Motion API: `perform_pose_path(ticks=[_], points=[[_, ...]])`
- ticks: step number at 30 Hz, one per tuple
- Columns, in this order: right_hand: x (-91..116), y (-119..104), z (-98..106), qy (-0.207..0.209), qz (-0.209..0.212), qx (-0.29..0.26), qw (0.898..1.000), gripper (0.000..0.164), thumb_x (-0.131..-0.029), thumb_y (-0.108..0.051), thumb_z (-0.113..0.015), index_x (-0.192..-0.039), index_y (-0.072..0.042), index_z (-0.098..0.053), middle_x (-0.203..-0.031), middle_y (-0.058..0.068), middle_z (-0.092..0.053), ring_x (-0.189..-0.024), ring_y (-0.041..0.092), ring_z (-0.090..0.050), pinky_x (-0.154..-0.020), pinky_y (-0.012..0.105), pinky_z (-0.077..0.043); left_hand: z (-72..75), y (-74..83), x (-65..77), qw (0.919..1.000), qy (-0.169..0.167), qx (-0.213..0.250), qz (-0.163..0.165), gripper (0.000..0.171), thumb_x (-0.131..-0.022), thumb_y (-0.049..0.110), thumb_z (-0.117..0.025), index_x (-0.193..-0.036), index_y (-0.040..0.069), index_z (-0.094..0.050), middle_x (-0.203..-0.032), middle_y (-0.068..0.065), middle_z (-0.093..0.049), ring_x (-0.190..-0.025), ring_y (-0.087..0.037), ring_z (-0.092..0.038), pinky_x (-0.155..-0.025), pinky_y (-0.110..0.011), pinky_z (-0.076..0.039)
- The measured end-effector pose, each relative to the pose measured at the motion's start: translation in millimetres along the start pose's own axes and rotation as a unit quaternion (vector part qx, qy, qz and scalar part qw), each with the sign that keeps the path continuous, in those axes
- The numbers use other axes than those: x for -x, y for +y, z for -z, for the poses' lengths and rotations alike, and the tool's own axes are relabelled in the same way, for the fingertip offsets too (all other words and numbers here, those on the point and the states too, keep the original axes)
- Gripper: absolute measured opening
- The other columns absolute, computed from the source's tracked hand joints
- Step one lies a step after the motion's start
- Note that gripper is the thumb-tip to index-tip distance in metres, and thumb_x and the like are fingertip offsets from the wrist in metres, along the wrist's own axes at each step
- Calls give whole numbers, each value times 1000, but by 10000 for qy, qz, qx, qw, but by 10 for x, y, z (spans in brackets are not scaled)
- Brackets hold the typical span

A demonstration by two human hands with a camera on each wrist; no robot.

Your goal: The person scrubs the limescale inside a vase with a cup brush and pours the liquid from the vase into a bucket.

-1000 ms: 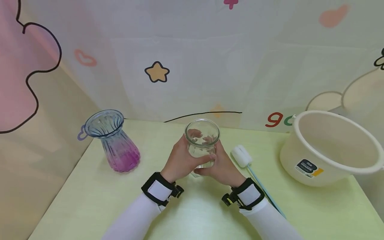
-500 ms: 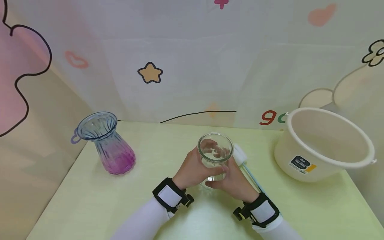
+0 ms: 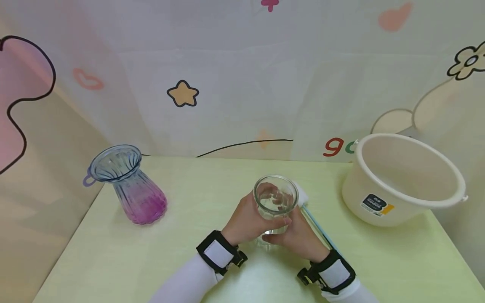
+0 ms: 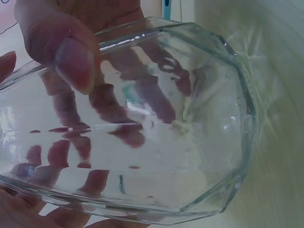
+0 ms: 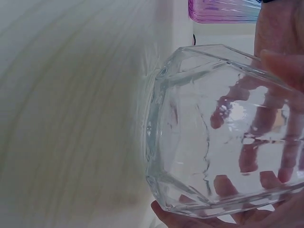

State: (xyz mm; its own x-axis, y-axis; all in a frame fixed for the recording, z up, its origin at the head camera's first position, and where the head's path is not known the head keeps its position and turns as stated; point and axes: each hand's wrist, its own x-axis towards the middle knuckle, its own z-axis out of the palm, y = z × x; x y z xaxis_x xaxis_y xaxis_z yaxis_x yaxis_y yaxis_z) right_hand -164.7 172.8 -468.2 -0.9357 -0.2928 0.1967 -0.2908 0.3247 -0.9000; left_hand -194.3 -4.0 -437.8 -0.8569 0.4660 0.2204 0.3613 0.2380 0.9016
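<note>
Both hands hold a clear glass vase (image 3: 275,206) upright between them, over the middle of the table. My left hand (image 3: 244,221) grips its left side, the thumb across the near face. On the right side my right hand (image 3: 305,240) wraps it, fingers behind and thumb in front. Through the glass (image 4: 209,133) in the left wrist view, fingers show on the far side. The faceted base of the vase (image 5: 175,133) is close over the table in the right wrist view. The vase partly overlaps the white sponge head (image 3: 302,194) of a bottle brush behind it.
A fluted blue-to-pink glass vase (image 3: 142,198) stands on the left of the table (image 3: 197,189). At the right is a cream bucket (image 3: 356,202) with a label. The brush's light-blue handle (image 3: 320,229) runs beside and partly under the right forearm. A printed cloth (image 3: 235,84) hangs behind.
The hands have carried the clear vase to the right and nearer the body, towards the brush. Their grip looks the same. The head view has turned slightly right.
</note>
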Motion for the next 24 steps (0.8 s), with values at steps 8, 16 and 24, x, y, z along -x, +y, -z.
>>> perform_pose_path(ticks=[8,16,24], points=[[12,24,-5,39,-40,72,10000,110,-69,-9,-95,-155,-14,-27,-154,15,-46,-142,41,-44,-117,66,-32,-22,-24,-1,9999,-8,-99,-20,68,-79,37,-90,-133,21,-52,-130,-3,-64,-122,-23,-62,-102,-39,-50],[8,39,-7,-12,-24,34,10000,107,-69,-9,-95,-154,-15,-30,-153,12,-49,-140,38,-45,-117,63,-33,-31,-65,2,9997,-17,-253,38,72,-79,41,-90,-135,22,-51,-132,-3,-64,-121,-25,-63,-100,-41,-51],[-1,33,43,-214,-67,223,9995,104,-70,-14,-96,-153,-19,-34,-152,12,-51,-138,35,-50,-115,51,-41,-44,-121,6,9991,-7,-428,72,75,-76,44,-91,-135,23,-50,-131,-3,-65,-120,-29,-65,-97,-49,-54]])
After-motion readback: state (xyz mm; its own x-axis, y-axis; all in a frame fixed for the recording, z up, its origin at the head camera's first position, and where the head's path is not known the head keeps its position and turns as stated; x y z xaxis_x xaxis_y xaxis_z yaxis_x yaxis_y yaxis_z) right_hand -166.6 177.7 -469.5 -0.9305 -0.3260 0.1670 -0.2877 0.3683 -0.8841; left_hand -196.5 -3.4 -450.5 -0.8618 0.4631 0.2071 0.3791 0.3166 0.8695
